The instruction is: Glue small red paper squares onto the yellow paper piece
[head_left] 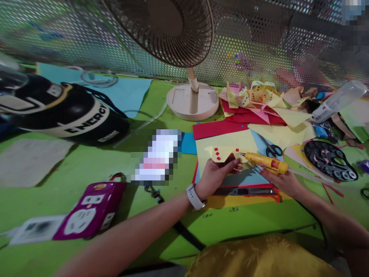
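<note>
My left hand (216,174), with a white watch on its wrist, grips a folded pale yellow paper piece (212,153) marked with small red squares. In my right hand (284,184) is a yellow hot glue gun (263,161). Its metal nozzle points left and lies close to the paper; whether they touch I cannot tell. Under both hands is a stack of coloured paper, with a pale yellow sheet (227,138) on top. Black-handled scissors (272,149) rest just beyond the glue gun. A utility knife (245,191) lies along the near side of the stack.
A fan (192,102) stands at the back, before a perforated metal screen. Paper scraps (266,109) pile up back right, near a clear bottle (340,102) and a black palette (330,159). Leftward are a phone (158,156), a purple pouch (92,209) and a large black bottle (83,115).
</note>
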`<action>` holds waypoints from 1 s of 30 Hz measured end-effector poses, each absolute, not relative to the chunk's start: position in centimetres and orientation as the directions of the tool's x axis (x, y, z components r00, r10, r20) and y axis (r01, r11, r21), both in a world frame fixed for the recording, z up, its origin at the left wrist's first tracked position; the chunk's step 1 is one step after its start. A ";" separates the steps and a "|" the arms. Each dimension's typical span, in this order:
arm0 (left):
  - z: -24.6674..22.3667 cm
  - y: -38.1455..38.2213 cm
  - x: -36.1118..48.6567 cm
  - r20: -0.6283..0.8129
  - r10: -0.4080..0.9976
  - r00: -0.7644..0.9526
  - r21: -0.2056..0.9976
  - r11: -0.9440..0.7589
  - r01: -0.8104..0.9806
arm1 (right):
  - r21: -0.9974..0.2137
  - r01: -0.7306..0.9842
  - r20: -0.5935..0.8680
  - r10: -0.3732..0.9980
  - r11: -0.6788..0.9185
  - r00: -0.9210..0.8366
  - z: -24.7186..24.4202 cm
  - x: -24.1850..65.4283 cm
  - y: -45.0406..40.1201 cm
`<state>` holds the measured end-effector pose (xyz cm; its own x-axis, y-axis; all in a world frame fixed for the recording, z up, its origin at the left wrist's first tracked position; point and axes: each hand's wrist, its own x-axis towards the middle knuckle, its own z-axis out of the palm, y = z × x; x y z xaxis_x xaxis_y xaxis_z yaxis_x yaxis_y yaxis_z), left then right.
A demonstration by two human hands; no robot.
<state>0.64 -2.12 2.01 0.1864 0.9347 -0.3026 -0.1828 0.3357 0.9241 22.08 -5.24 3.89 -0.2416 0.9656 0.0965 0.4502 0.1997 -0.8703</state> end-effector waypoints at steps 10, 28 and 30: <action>1.6 -2.1 0.7 -0.283 0.942 0.181 0.924 0.318 -0.210 | -0.860 0.489 0.052 0.979 0.145 -0.199 3.8 22.0 -5.4; 1.5 -2.1 0.6 -0.274 0.941 0.201 0.928 0.313 -0.201 | -0.833 0.531 0.071 0.980 0.159 -0.183 3.3 22.1 -5.7; 1.4 -2.1 0.6 -0.279 0.938 0.207 0.924 0.321 -0.207 | -0.832 0.531 0.075 0.981 0.159 -0.177 3.3 22.1 -5.7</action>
<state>0.62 -2.12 1.42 0.2073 0.9376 -0.2792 -0.2075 0.3210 0.9241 22.12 -5.72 3.28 -0.1774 0.9813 0.0747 0.5306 0.1593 -0.8325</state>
